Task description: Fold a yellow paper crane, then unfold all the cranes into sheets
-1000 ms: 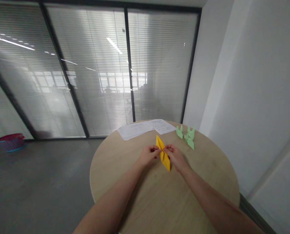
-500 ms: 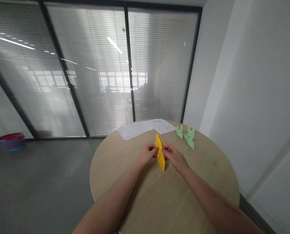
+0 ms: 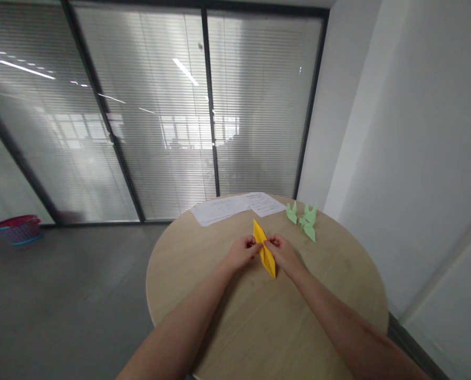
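Observation:
Between my hands is a folded piece of yellow paper, long and pointed at both ends, held above the round table. My left hand grips it from the left, its thumb pressed on the middle of the paper. On the other side my right hand pinches the same middle part, thumb on the near face. Both hands' other fingers are curled and partly hidden behind the paper. Beyond my right hand stand several folded light green paper figures with pointed tips.
White printed sheets lie at the far edge of the round wooden table. A red and blue basket rests on the floor at far left. Glass panels with blinds rise behind the table, and a white wall borders the right.
The yellow paper has tilted, its near tip swinging to the right. My left thumb has slid rightward onto the paper's middle, and both thumbs are closer together.

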